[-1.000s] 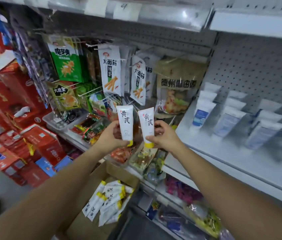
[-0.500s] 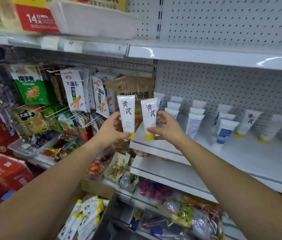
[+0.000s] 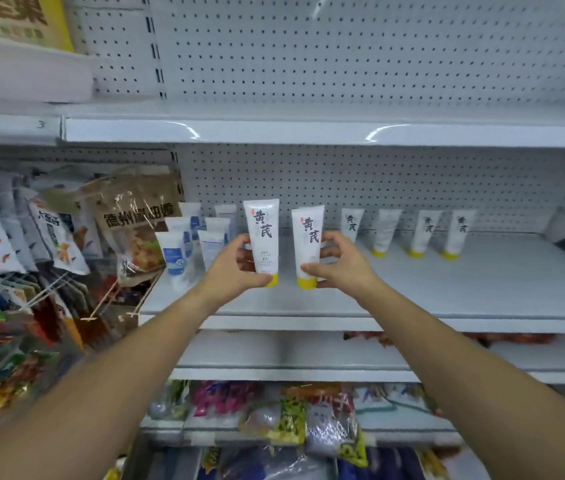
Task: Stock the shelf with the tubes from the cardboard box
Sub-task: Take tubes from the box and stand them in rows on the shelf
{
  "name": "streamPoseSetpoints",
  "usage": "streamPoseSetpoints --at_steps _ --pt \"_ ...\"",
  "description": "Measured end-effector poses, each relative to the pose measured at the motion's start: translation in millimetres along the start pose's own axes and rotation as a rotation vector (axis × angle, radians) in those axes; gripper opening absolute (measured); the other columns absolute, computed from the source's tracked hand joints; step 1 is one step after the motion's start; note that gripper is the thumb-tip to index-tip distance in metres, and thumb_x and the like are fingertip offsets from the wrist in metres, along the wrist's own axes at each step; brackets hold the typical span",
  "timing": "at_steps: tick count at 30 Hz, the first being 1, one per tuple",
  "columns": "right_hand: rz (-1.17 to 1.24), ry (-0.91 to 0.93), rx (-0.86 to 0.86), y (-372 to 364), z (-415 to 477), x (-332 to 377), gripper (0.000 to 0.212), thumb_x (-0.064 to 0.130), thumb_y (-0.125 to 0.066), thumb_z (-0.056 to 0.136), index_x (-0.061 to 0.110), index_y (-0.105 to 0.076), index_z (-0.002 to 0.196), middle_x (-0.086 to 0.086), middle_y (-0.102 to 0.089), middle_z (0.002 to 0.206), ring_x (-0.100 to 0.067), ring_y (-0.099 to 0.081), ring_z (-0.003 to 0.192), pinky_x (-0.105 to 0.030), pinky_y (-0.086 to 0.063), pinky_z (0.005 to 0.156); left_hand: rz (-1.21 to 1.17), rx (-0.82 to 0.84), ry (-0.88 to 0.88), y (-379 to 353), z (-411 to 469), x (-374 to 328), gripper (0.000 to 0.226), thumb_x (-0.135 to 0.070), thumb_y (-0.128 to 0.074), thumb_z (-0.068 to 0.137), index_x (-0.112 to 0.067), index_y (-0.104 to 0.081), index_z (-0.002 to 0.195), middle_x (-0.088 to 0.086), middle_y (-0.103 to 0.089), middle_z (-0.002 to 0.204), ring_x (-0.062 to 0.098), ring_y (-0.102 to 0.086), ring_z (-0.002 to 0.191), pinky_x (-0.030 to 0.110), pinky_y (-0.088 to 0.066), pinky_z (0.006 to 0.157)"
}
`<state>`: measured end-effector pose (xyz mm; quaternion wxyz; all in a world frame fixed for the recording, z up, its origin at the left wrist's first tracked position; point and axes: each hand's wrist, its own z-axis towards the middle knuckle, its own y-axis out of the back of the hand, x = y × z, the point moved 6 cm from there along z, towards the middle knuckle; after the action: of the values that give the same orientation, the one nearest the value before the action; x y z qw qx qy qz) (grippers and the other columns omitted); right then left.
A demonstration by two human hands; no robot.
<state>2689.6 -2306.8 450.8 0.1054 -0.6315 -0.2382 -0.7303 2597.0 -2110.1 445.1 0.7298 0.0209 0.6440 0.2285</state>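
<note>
My left hand (image 3: 236, 268) grips a white tube with a yellow cap (image 3: 263, 237), held upright, cap down, over the white middle shelf (image 3: 447, 292). My right hand (image 3: 340, 265) grips a second tube of the same kind (image 3: 308, 244) just to the right of the first. Both tubes hang slightly above the shelf near its front. Further back on the shelf stands a row of several matching yellow-capped tubes (image 3: 419, 232). The cardboard box is out of view.
Several white tubes with blue labels (image 3: 184, 244) stand at the shelf's left end. Snack bags (image 3: 135, 223) hang on hooks to the left. Another white shelf (image 3: 309, 131) runs overhead, and packaged goods (image 3: 291, 420) fill the shelves below. Bare shelf surface lies right of my hands.
My view has swung up and to the right, away from the box. Both hands carried their tubes rightward to the middle shelf, in front of the standing row.
</note>
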Motion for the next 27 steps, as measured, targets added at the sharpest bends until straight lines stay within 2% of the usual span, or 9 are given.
streamPoseSetpoints --at_steps 4,8,11,15,18,22,27 --pt "-0.008 0.001 -0.098 53 -5 -4 0.05 0.005 -0.079 0.078 0.021 -0.052 0.117 -0.007 -0.058 0.108 -0.023 -0.065 0.098 -0.041 -0.062 0.068 -0.035 0.097 -0.05 -50 35 -16 0.066 0.001 -0.085 0.071 -0.019 -0.052 0.125 0.004 -0.07 0.11 0.017 -0.07 0.096 0.022 -0.056 0.077" --pt "-0.033 -0.035 -0.225 105 -8 -15 0.051 0.008 -0.08 0.078 0.02 -0.053 0.12 -0.007 -0.061 0.11 -0.023 -0.067 0.098 -0.043 -0.062 0.071 -0.073 0.194 -0.115 -97 67 -32 0.065 0.0 -0.085 0.071 -0.022 -0.052 0.123 0.001 -0.071 0.107 0.013 -0.07 0.092 0.026 -0.058 0.076" --pt "-0.058 -0.048 -0.294 140 -9 -23 0.052 0.01 -0.081 0.076 0.023 -0.053 0.119 -0.008 -0.061 0.112 -0.023 -0.067 0.099 -0.043 -0.062 0.071 -0.095 0.243 -0.16 -130 88 -42 0.065 0.003 -0.085 0.07 -0.019 -0.053 0.122 0.005 -0.07 0.108 0.016 -0.069 0.092 0.028 -0.058 0.08" --pt "-0.045 -0.071 -0.414 182 -15 -36 0.054 0.007 -0.081 0.075 0.023 -0.054 0.118 -0.012 -0.062 0.111 -0.027 -0.068 0.097 -0.049 -0.061 0.073 -0.114 0.349 -0.195 -173 109 -49 0.067 0.0 -0.085 0.069 -0.019 -0.053 0.125 0.004 -0.071 0.107 0.013 -0.07 0.091 0.022 -0.054 0.078" --pt "-0.072 -0.102 -0.476 211 -24 -46 0.056 0.007 -0.082 0.074 0.021 -0.053 0.12 -0.012 -0.063 0.112 -0.027 -0.069 0.097 -0.049 -0.061 0.072 -0.121 0.394 -0.212 -203 121 -54 0.069 0.0 -0.087 0.066 -0.022 -0.053 0.122 0.007 -0.069 0.111 0.017 -0.069 0.096 0.023 -0.055 0.081" --pt "-0.1 -0.121 -0.544 249 -36 -52 0.053 0.008 -0.081 0.075 0.024 -0.052 0.117 -0.008 -0.062 0.11 -0.026 -0.069 0.095 -0.049 -0.061 0.073 -0.123 0.416 -0.232 -243 134 -62 0.065 0.006 -0.084 0.067 -0.03 -0.053 0.111 0.008 -0.069 0.107 0.002 -0.068 0.081 0.017 -0.054 0.074" --pt "-0.117 -0.131 -0.599 300 -48 -60 0.051 0.01 -0.082 0.075 0.028 -0.054 0.114 -0.005 -0.062 0.107 -0.025 -0.069 0.094 -0.049 -0.061 0.074 -0.116 0.455 -0.234 -296 144 -71 0.066 0.0 -0.087 0.065 -0.029 -0.053 0.113 0.002 -0.069 0.103 0.003 -0.068 0.083 0.017 -0.052 0.074"
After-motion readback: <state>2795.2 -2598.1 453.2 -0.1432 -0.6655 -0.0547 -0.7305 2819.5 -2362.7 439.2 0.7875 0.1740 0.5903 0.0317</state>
